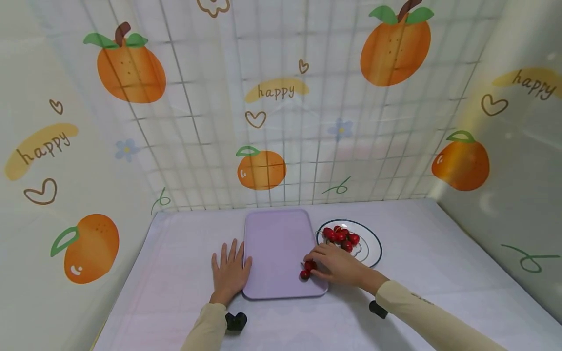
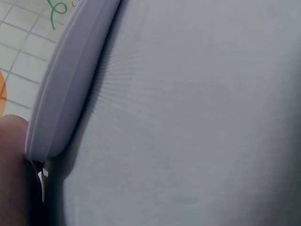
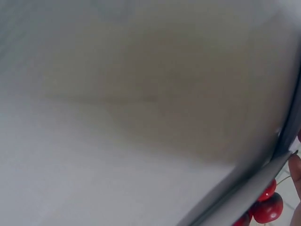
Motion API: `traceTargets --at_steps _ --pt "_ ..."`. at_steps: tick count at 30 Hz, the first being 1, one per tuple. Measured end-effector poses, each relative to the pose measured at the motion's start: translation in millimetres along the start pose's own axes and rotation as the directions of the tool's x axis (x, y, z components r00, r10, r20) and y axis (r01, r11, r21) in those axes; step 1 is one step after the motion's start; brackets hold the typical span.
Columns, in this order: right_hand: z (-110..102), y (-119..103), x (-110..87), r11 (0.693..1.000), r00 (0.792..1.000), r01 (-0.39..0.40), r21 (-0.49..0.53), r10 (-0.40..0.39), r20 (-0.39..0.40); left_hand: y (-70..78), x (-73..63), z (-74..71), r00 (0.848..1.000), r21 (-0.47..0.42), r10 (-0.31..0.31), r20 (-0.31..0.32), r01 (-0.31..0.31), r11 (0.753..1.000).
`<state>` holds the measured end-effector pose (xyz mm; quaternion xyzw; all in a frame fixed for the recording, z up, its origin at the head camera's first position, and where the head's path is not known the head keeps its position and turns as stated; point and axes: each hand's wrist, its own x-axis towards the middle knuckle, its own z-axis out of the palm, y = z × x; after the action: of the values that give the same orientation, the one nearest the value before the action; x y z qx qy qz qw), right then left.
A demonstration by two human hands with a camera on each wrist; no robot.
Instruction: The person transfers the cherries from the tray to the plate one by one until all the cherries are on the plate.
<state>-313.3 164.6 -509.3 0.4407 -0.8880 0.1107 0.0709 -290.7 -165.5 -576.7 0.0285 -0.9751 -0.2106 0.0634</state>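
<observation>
A lilac rectangular tray (image 1: 278,243) lies on the table, its rim (image 2: 70,80) filling the upper left of the left wrist view. My left hand (image 1: 230,273) lies palm down with spread fingers at the tray's left edge, the thumb over the rim. Over the tray's right side, my right hand (image 1: 335,265) curls its thumb and fingers round a dark red cherry (image 1: 310,265). Another cherry (image 1: 305,275) sits on the tray just in front of it. In the right wrist view, red cherries (image 3: 268,208) show beside the fingertips (image 3: 295,172).
Behind the right hand stands a white plate (image 1: 373,243) with a dark rim, bearing several stemmed cherries (image 1: 340,236). A white cloth covers the table (image 1: 184,253). A printed curtain (image 1: 197,146) hangs at the back and along both sides.
</observation>
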Motion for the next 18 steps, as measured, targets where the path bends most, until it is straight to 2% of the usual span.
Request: traceTargets --at_steps 10,18 --pt "0.6 1.9 -0.3 1.0 1.0 -0.007 -0.014 0.007 -0.003 0.3 -0.1 1.2 1.0 0.006 0.0 -0.007 0.0 1.0" --pt "0.2 2.8 -1.0 0.996 0.993 -0.006 -0.089 -0.005 -0.12 0.6 -0.4 0.4 1.0 0.012 0.001 -0.004 -0.001 1.0"
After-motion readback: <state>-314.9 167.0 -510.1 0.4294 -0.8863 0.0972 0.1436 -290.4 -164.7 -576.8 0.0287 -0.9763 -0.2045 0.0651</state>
